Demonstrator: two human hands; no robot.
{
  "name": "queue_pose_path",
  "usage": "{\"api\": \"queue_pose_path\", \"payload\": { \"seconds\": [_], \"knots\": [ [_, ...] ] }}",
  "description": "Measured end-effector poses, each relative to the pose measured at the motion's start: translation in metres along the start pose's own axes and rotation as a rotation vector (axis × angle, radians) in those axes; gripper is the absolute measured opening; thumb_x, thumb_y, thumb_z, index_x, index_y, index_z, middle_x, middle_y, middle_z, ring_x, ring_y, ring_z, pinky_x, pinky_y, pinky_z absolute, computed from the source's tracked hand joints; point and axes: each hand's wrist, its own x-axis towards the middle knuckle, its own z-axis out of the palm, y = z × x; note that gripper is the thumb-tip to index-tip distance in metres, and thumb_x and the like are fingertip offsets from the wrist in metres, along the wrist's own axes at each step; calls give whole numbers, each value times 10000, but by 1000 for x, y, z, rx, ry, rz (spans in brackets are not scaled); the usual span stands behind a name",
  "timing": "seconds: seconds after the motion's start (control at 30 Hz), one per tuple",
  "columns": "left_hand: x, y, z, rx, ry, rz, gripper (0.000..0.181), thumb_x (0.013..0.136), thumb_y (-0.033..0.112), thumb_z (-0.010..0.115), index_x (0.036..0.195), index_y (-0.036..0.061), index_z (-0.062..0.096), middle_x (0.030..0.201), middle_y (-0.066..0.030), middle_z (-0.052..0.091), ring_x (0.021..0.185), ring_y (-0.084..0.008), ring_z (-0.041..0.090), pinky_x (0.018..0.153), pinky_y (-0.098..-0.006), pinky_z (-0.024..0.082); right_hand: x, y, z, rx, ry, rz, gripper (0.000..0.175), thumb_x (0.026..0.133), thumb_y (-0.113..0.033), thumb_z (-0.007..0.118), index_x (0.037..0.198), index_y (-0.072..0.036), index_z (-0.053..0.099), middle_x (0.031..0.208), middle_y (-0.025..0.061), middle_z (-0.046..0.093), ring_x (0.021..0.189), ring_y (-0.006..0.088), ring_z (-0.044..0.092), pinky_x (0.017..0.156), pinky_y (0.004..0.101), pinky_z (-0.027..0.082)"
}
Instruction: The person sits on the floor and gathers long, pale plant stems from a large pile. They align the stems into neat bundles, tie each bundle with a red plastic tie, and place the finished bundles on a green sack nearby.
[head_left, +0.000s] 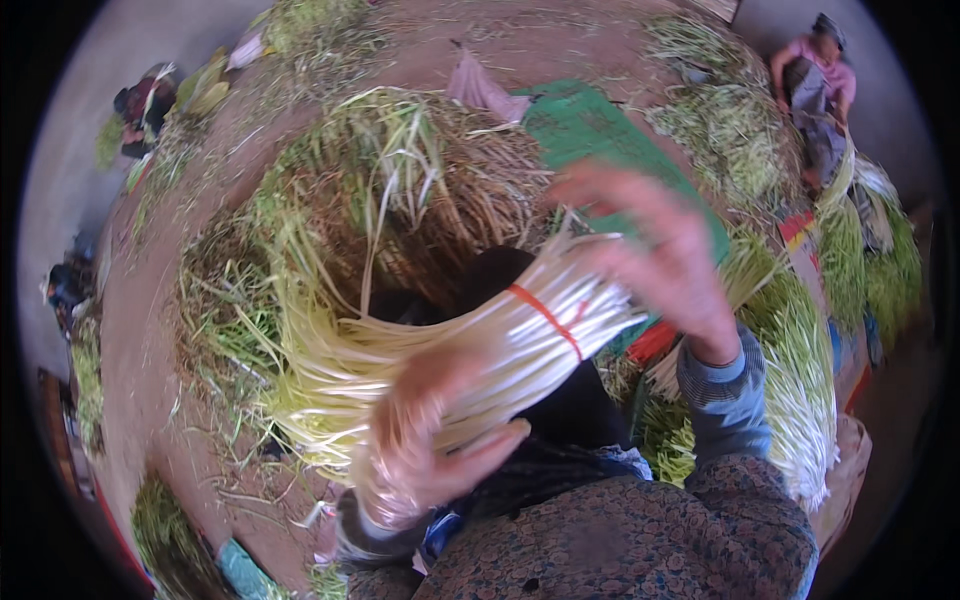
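A bundle of long white-to-yellow leafy stalks (495, 345), perhaps blanched chives, lies across my lap. A red band (546, 319) circles it near its pale, even end; the yellow-green leaves fan out to the left. My left hand (427, 442) grips the middle of the bundle, fingers over the top and thumb along the near side. Blurred by motion, my right hand (667, 247) is beside the pale end with its fingers spread. Its thumb side overlaps the stalk ends, and whether it touches them is hard to tell.
A heap of uprooted stalks (480, 172) stands right before me, with a green sack (600, 135) beyond. More green-and-white stalks (795, 375) are piled at my right. Seated people (817, 90) work along the walls, and loose leaves litter the earthen floor (157, 300).
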Motion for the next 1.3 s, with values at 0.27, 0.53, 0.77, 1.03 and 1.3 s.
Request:
{"api": "queue_pose_path", "payload": {
  "seconds": [0.27, 0.53, 0.77, 1.03, 1.3],
  "knots": [
    [81, -22, 10, 670, -628, -399, 1216, 581, 437, 836, 1461, -49, 151, 1335, -269, 460, 1259, -422, 431, 1101, -442, 299, -135, 53, 66, 741, 629, 745, 698, 956, -584, 376, 1365, -19, 420, 1337, 141, 506, 1243, 232, 473, 1010, 372, 387],
    [32, -13, 45, 725, -262, -334, 1165, 585, 380, 847, 1438, -59, 187, 1277, -245, 469, 1142, -370, 493, 974, -417, 397, -77, 64, 67, 1121, 467, 484, 697, 934, -515, 478, 1422, -51, 300, 1181, 208, 582, 1019, 258, 613, 877, 379, 511],
    [31, -18, 58, 807, -249, -299, 1115, 609, 403, 827, 1424, -42, 210, 1253, -241, 468, 1107, -382, 505, 942, -445, 414, -69, 42, -4, 365, 346, 439, 456, 888, -312, 589, 1210, 9, 558, 1132, 133, 642, 1054, 210, 598, 894, 366, 473],
    [15, -22, 61, 886, -249, -277, 1133, 606, 451, 812, 1421, -46, 202, 1326, -264, 406, 1189, -402, 448, 987, -500, 371, -60, 28, 24, -409, -152, -44, 427, 737, -193, 712, 1124, -29, 635, 1172, 118, 616, 1072, 313, 586, 846, 380, 457],
    [25, -22, 41, 708, -358, -438, 1208, 557, 408, 844, 1454, -14, 155, 1384, -234, 356, 1260, -394, 383, 1057, -493, 304, -81, 18, 22, -139, -34, 158, 431, 782, -93, 678, 1189, 10, 580, 1204, 192, 590, 1100, 359, 570, 923, 417, 471]
  ]
}}
